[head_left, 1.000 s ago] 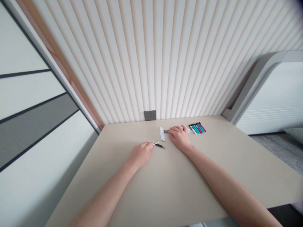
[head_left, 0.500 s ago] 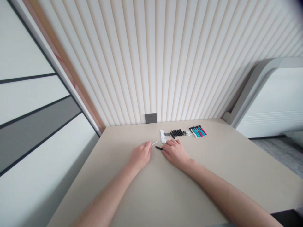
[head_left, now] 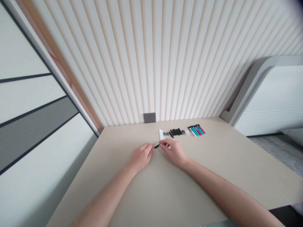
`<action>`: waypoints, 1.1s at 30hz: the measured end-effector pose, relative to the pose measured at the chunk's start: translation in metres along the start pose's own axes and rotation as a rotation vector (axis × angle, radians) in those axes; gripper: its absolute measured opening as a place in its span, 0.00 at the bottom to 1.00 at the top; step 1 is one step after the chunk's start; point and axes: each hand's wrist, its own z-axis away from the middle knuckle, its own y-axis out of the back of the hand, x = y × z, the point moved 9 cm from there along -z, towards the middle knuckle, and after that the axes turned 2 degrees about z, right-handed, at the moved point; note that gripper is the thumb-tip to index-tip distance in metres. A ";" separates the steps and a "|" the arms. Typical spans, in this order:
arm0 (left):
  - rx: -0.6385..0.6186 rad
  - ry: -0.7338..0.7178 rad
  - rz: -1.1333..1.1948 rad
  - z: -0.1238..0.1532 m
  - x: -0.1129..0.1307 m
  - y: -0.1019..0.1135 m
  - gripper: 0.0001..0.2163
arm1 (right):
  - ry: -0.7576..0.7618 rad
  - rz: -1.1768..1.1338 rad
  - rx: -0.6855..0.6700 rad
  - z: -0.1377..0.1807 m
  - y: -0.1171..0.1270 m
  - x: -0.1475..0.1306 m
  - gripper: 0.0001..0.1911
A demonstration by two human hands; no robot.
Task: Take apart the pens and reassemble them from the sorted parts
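Note:
My left hand (head_left: 142, 155) pinches a thin white stick that looks like a pen refill (head_left: 154, 146), mostly hidden by the fingers. My right hand (head_left: 173, 150) has thumb and forefinger closed on a short black tube, apparently a pen barrel piece (head_left: 157, 146). The two parts meet in the gap between my fingertips, just above the table. Whether the white stick lies beside the black tube or enters it, I cannot tell. Just behind my right hand lies a row of white sticks (head_left: 161, 134) of the same kind.
On the beige table (head_left: 127, 135), rightward from the white sticks, lie small grey springs (head_left: 166, 133), several black tubes (head_left: 175, 132), small clear and dark bits (head_left: 186, 132) and coloured pen barrels (head_left: 197, 130). A ribbed wall with a socket (head_left: 149, 118) stands behind.
My right hand has lifted and turned the black tube and brought it to the white stick in my left hand. The gap between the hands has narrowed. The view has shifted slightly.

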 end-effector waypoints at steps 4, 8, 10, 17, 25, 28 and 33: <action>0.037 -0.021 0.038 0.000 -0.001 0.002 0.10 | -0.135 -0.147 0.020 0.000 -0.002 0.013 0.11; 0.072 -0.006 0.040 -0.001 -0.007 0.000 0.09 | -0.174 -0.205 0.010 0.000 -0.005 0.017 0.13; 0.106 0.001 0.033 -0.002 -0.009 0.001 0.09 | -0.172 -0.213 0.021 -0.001 -0.005 0.017 0.14; 0.241 -0.007 0.034 0.001 -0.011 0.011 0.07 | -0.192 -0.152 -0.022 -0.002 -0.008 0.023 0.16; 0.320 -0.121 0.067 0.006 -0.002 0.018 0.08 | -0.173 -0.127 -0.102 -0.001 -0.015 0.019 0.23; 0.330 -0.141 0.072 0.007 0.000 0.019 0.08 | -0.175 -0.170 -0.137 -0.001 -0.018 0.019 0.25; 0.290 -0.118 0.076 0.006 -0.001 0.017 0.08 | -0.111 -0.140 -0.092 -0.002 -0.009 0.013 0.21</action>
